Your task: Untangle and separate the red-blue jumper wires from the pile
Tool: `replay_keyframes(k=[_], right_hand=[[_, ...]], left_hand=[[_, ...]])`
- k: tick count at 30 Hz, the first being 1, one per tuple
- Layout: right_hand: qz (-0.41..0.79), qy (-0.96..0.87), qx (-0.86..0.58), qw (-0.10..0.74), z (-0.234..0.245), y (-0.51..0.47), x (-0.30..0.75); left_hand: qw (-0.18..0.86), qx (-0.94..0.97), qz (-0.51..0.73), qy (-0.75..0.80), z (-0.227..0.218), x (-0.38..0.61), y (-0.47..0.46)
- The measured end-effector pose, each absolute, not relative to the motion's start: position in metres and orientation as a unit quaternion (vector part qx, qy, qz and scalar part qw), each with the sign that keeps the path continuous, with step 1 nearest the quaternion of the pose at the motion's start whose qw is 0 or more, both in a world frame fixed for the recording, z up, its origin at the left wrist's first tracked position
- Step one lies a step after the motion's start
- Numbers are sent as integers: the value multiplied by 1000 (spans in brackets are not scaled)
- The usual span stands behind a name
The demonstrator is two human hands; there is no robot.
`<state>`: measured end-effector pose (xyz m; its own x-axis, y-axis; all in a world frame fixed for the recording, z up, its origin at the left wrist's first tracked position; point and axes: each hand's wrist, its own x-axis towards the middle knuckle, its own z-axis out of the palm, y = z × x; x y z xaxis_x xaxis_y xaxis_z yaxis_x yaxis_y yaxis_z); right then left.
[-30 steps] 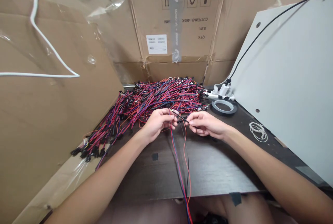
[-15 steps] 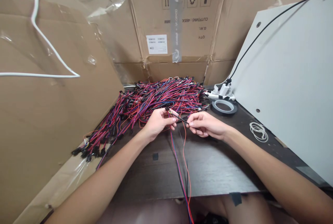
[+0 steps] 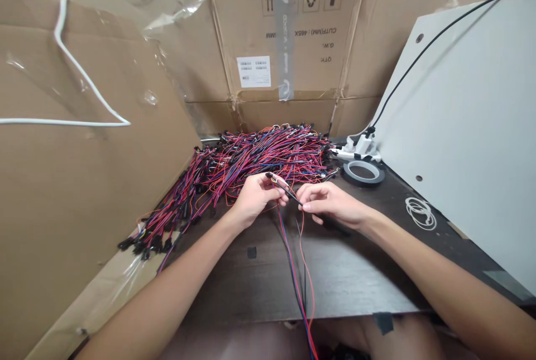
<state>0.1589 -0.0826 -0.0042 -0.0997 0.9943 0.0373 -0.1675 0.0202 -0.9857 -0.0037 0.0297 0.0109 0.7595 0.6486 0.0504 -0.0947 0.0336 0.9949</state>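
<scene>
My left hand point(image 3: 260, 197) is closed on the connector end of a wire harness point(image 3: 288, 254), with a small black connector point(image 3: 269, 174) showing above the fingers. Red, blue, black and orange wires hang from it over the table's front edge. Between the two hands runs a thin black strand point(image 3: 291, 194), slanting down to the right. My right hand point(image 3: 329, 204) pinches its lower end between thumb and forefinger; whether this is a wire, tube or tape strip I cannot tell. Right behind the hands lies a large heap of similar harnesses point(image 3: 268, 150).
A roll of black tape point(image 3: 363, 173) lies right of the heap, by a white power strip point(image 3: 355, 152) with a plug. A coiled white cable point(image 3: 421, 214) is farther right. Cardboard point(image 3: 96, 181) stands at left and back, a white panel point(image 3: 469, 125) at right.
My right hand has shifted slightly and its fingers have regripped the black strand, with the forefinger more raised. The orange wire bows out further right. My left hand keeps its hold.
</scene>
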Motion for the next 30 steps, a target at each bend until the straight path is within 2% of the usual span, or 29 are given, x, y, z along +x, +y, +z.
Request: replay_keyframes(k=[3, 11, 25, 30], right_hand=[[506, -518, -430, 539, -2, -81, 156], [519, -537, -445, 493, 0, -85, 154], [622, -516, -424, 410, 1, -87, 154], [632, -489, -437, 413, 2, -86, 153]], left_hand=[[702, 620, 275, 218, 12, -4, 30], [732, 578, 282, 226, 12, -2, 28], [760, 549, 276, 214, 15, -2, 22], [769, 544, 273, 197, 19, -3, 20]])
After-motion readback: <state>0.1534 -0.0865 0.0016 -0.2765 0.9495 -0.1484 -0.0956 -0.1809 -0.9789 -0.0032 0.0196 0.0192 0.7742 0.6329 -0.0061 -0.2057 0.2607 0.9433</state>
